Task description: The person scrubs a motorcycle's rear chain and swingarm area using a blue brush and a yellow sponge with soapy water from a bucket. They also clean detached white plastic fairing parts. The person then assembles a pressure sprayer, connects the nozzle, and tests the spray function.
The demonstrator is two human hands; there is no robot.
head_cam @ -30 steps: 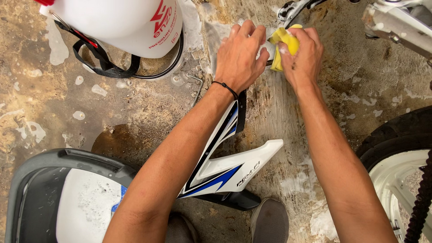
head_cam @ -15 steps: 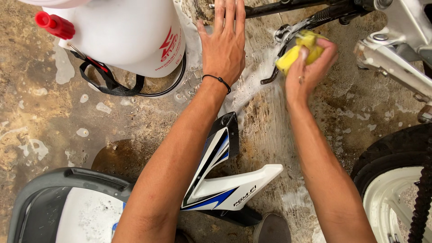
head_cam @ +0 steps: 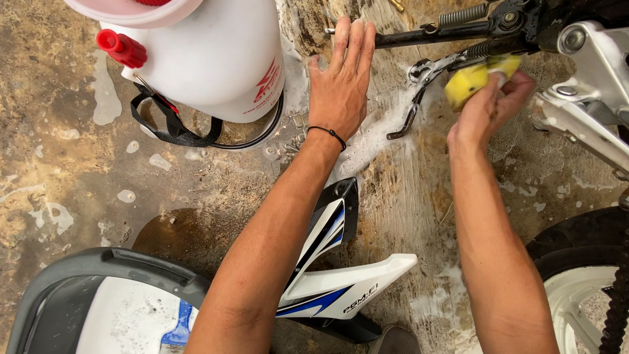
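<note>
My right hand [head_cam: 488, 108] grips a yellow sponge [head_cam: 473, 75] and presses it against a curved metal lever [head_cam: 426, 88] under the motorcycle, below a black bar with a spring [head_cam: 452, 26]. Soap foam covers the wet concrete there. My left hand [head_cam: 341, 82] lies flat on the ground with fingers together and extended, holding nothing, a black band on its wrist. It rests just right of a white pump sprayer tank [head_cam: 209, 52].
A red nozzle [head_cam: 121, 48] and black strap [head_cam: 177, 131] hang on the sprayer. A white, blue and black fairing panel [head_cam: 341, 275] lies under my forearms. A grey basin of soapy water [head_cam: 98, 308] holds a blue brush. A motorcycle wheel [head_cam: 583, 275] and silver frame [head_cam: 590, 92] stand at right.
Both hands moved apart: the right hand carried the sponge rightward to the metal lever, and the left hand flattened onto the ground beside the sprayer. The view shifted toward the motorcycle.
</note>
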